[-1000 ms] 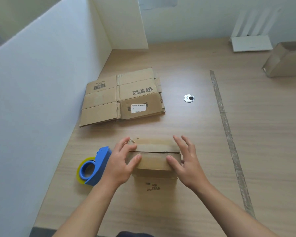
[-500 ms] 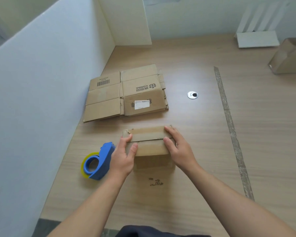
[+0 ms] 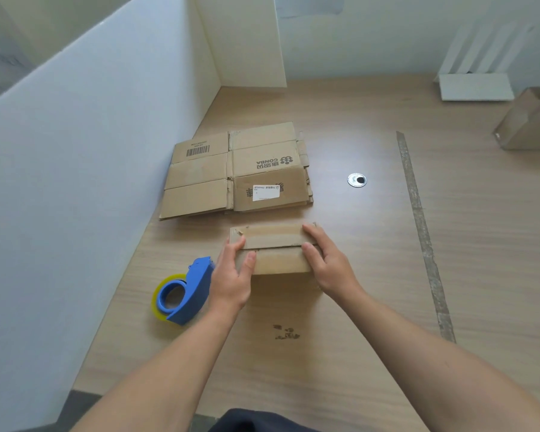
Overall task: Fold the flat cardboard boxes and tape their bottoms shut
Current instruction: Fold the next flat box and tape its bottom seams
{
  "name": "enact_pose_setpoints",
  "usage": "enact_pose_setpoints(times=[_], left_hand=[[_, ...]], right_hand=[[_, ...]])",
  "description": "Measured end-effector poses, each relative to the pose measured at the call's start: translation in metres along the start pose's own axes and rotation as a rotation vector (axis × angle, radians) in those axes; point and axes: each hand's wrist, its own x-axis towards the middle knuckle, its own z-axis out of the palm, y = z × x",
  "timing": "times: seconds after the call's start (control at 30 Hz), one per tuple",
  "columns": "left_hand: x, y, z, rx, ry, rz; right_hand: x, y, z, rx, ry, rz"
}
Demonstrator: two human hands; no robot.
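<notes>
A small brown cardboard box [image 3: 278, 263] stands on the wooden table [image 3: 371, 275], its two top flaps folded shut with a seam between them. My left hand [image 3: 231, 275] grips the box's left end, thumb on the near flap. My right hand [image 3: 325, 260] lies over the right end, its straight fingers pressing the flaps down. A stack of flat cardboard boxes [image 3: 237, 173] lies just beyond. A blue tape dispenser [image 3: 184, 291] with a yellowish roll rests on the table left of my left hand.
A white partition wall [image 3: 91, 151] runs along the table's left side. At the far right stand another cardboard box [image 3: 530, 123] and a white router [image 3: 477, 85]. A round metal grommet [image 3: 357, 180] and a grey strip [image 3: 418, 219] mark the tabletop.
Both hands have closed in on the box's ends from a spread-finger hold on top. The right hand slid onto the right end and the left hand wrapped the left end.
</notes>
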Motion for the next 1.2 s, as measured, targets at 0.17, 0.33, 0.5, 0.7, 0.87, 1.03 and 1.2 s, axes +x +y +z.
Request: enact_pose_setpoints(times=[0.17,0.33,0.5,0.7,0.87,1.03,1.2], left_hand=[[-0.024,-0.010,-0.002,0.026,-0.030,0.002],[-0.010,0.007,-0.003,0.101,-0.135,-0.022],[-0.002,0.011,0.003,0.130,-0.191,-0.054],[-0.019,-0.021,0.004,0.047,-0.120,-0.031],[-0.007,-0.028,0.004,0.088,-0.140,-0.014],[0.001,-0.038,-0.010,0.182,-0.143,0.020],[0.005,-0.048,-0.025,0.270,-0.154,0.050]], right_hand=[[-0.031,0.009,-0.001,0.049,0.003,0.000],[-0.034,0.006,-0.009,-0.008,0.060,0.074],[-0.024,0.005,-0.013,-0.057,0.026,0.184],[-0.030,0.023,0.008,-0.153,-0.007,0.097],[-0.026,0.027,0.022,-0.257,0.009,0.085],[-0.015,0.018,0.026,-0.758,0.007,-0.172],[-0.021,-0.003,0.057,-1.057,-0.183,-0.262]])
